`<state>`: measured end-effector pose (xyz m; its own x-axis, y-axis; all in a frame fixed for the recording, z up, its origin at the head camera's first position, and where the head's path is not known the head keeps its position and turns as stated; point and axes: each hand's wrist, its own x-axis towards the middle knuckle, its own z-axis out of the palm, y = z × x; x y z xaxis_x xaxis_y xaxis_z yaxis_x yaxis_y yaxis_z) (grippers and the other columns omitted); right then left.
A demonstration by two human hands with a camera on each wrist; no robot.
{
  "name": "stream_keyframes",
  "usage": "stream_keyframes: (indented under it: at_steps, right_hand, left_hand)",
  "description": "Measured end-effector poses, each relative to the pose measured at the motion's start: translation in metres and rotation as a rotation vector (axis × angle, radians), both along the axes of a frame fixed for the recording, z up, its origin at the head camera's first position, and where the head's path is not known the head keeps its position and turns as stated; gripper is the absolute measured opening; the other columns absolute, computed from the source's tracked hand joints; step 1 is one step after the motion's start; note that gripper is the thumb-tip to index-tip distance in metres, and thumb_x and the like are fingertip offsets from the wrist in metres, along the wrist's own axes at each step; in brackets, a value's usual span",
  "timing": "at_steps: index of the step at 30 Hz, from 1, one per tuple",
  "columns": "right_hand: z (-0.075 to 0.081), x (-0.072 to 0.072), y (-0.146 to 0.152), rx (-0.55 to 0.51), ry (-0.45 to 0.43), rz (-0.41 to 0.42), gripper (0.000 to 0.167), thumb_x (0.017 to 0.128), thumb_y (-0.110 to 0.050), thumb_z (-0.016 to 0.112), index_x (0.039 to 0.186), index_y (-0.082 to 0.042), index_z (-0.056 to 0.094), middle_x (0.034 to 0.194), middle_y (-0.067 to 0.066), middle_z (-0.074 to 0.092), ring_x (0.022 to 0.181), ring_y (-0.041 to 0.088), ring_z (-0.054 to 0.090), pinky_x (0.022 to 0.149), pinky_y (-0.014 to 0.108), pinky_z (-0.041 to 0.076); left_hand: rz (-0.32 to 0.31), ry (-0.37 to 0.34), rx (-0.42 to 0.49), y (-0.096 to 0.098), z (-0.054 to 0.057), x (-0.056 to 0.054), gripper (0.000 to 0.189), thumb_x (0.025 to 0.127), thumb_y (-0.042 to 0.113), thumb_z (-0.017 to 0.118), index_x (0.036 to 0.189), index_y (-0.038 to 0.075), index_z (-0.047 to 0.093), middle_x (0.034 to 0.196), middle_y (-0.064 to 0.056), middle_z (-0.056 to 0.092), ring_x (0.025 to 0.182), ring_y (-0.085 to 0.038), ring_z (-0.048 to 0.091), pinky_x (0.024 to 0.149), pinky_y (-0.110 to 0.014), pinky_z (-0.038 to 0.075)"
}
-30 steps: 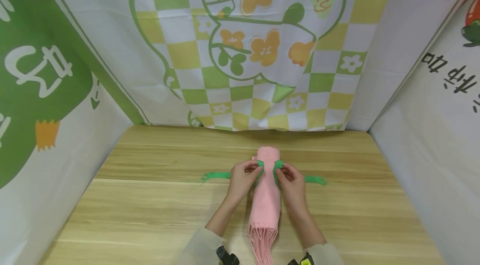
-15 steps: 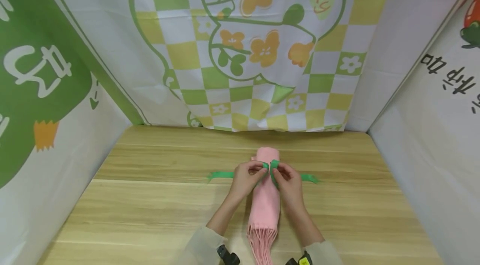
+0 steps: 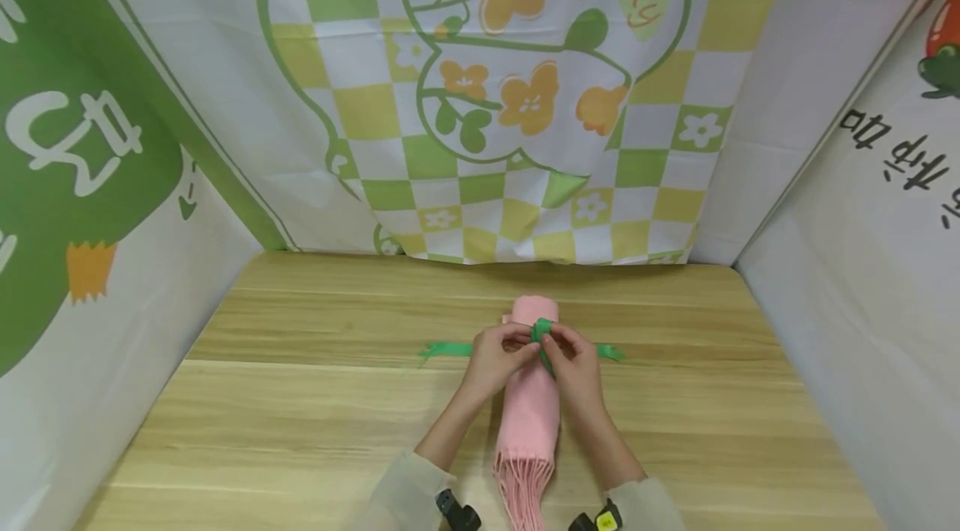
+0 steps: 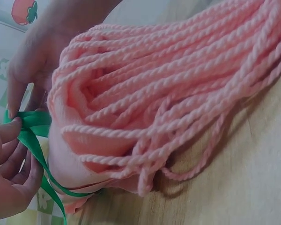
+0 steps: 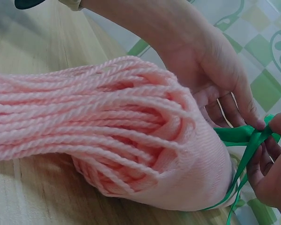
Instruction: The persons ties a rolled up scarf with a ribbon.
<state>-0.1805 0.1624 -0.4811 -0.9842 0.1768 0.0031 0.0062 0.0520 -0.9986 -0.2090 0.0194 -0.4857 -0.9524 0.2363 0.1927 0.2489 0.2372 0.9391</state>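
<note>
A rolled pink scarf [image 3: 531, 414] lies lengthwise on the table, its twisted fringe [image 4: 178, 89] toward the person. A green ribbon [image 3: 542, 329] passes round the roll, and its two tails lie out to the left and right. Above the scarf my left hand [image 3: 491, 360] pinches the ribbon between thumb and fingers. From the other side my right hand [image 3: 577, 368] pinches it too, the fingertips of both hands close together. In the right wrist view the green ribbon [image 5: 246, 136] crosses itself at the fingertips. Just how the strands are looped there is partly hidden by the fingers.
The wooden table [image 3: 300, 423] reaches to a patterned cloth [image 3: 480, 181] hanging at the back. Printed side walls [image 3: 847, 331] enclose it left and right. Dark wrist devices [image 3: 457, 512] sit at both sleeves.
Both hands have come together over the scarf, bringing two separate parts of the ribbon into contact so they now cross. The ribbon tails have drawn inward on both sides.
</note>
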Motion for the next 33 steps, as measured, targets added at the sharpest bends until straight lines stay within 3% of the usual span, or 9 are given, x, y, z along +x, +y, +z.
stream_keyframes:
  at_steps: [12,22,27,33]
  right_hand:
    - [0.0015,0.0002,0.0001,-0.041,0.014,-0.008,0.024,0.093,-0.002,0.065,0.116,0.004,0.066,0.103,0.007,0.068,0.094,0.005,0.062,0.084,0.017,0.055]
    - [-0.0011,-0.0003,0.0042,0.023,0.052,-0.011,0.023,0.097,-0.007,0.062,0.117,0.003,0.067,0.114,0.018,0.067,0.094,0.005,0.06,0.08,0.015,0.053]
    - [-0.0025,0.0002,0.0063,0.011,0.001,-0.019,0.022,0.099,-0.008,0.059,0.117,0.002,0.066,0.113,0.016,0.067,0.091,0.006,0.063,0.077,0.016,0.054]
    - [-0.0033,-0.0039,0.0079,0.001,-0.119,-0.027,0.024,0.098,-0.015,0.063,0.111,0.005,0.068,0.093,0.005,0.066,0.075,0.008,0.058,0.066,0.018,0.051]
  left_hand:
    - [0.028,-0.018,0.023,0.0041,-0.0026,0.0026,0.014,0.088,0.01,0.074,0.1,0.002,0.075,0.094,-0.013,0.076,0.084,-0.014,0.068,0.079,-0.021,0.056]
    - [0.05,-0.008,0.035,0.005,-0.0013,0.0015,0.012,0.088,0.009,0.073,0.098,0.001,0.075,0.09,-0.014,0.076,0.081,-0.011,0.068,0.077,-0.021,0.056]
    - [0.063,-0.002,0.029,0.0046,-0.0015,0.001,0.013,0.088,0.008,0.073,0.098,0.001,0.075,0.091,-0.014,0.076,0.081,-0.013,0.068,0.078,-0.022,0.056]
    - [0.076,0.003,0.009,0.0045,-0.0019,0.0008,0.013,0.088,0.007,0.072,0.1,0.001,0.076,0.09,-0.014,0.076,0.082,-0.019,0.069,0.078,-0.024,0.056]
